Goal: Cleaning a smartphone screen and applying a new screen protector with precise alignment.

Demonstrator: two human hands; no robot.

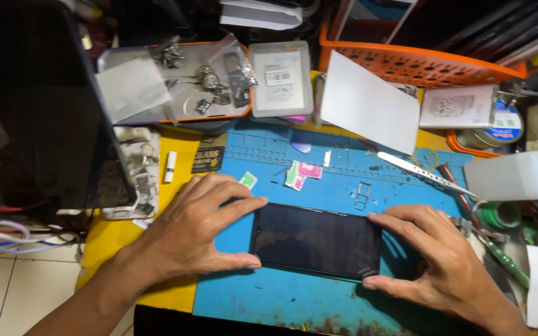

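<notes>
Two hands on phone | left hand [197,233] pinched phone [316,240] at its left end, right hand [440,261] pinched right end | phone lay flat, screen up, on blue mat [319,298] on desk | looked thin, stiff, glass front fragile, slick; best held by edges | tweezers [424,173] near

Two hands are counted: left hand [191,231], right hand [438,261]. One phone [316,240] is seen on one blue mat [294,298]. One pair of tweezers [428,173], one white sheet [368,102], one orange basket [418,65], one tape roll [500,214] and one SIM tray [362,195] are noted.
</notes>
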